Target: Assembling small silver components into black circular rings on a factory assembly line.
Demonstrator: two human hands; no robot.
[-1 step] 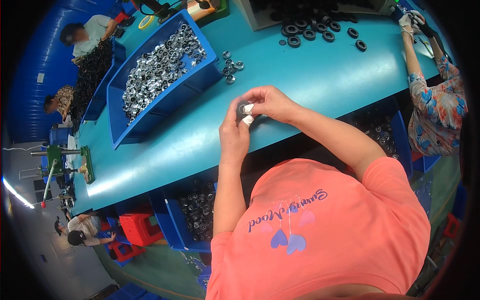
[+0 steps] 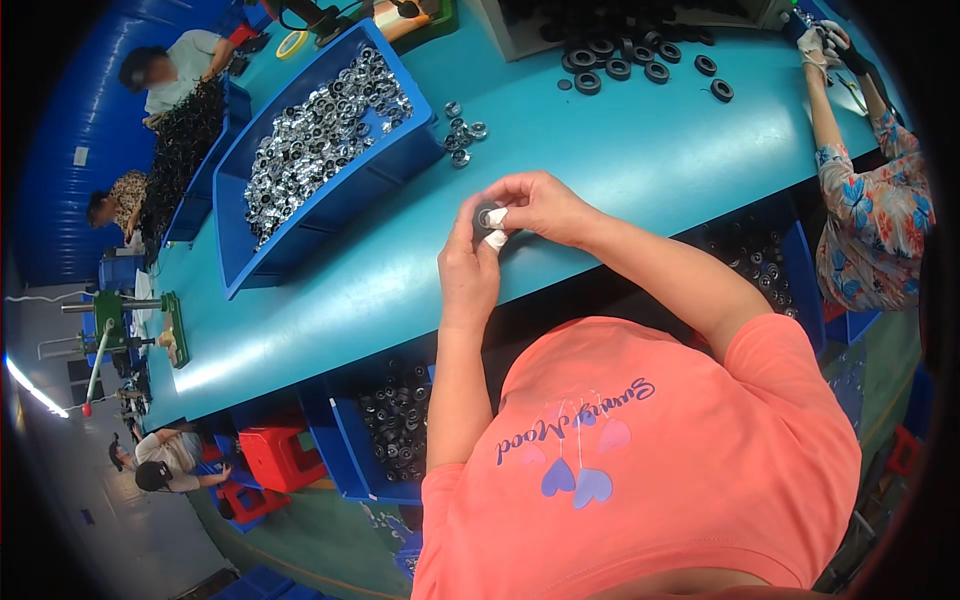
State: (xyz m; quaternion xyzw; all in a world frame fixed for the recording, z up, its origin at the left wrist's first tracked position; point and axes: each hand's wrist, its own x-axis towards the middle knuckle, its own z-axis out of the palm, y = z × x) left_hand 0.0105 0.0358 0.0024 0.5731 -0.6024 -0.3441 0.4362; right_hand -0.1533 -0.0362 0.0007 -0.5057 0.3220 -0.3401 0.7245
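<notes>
Both hands are meeting just above the teal surface (image 2: 620,170). The left hand (image 2: 468,268) and right hand (image 2: 540,205) are each closing their grip on one small dark ring part (image 2: 487,215), pinched between taped fingertips (image 2: 497,238). Beyond the grip, loose silver rings (image 2: 462,128) are lying beside a blue bin (image 2: 330,215) of silver parts.

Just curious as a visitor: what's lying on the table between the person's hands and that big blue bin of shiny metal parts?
In the head view, only bare teal table separates the hands from the blue bin; a few loose metal rings sit off beside the bin's corner.
</notes>
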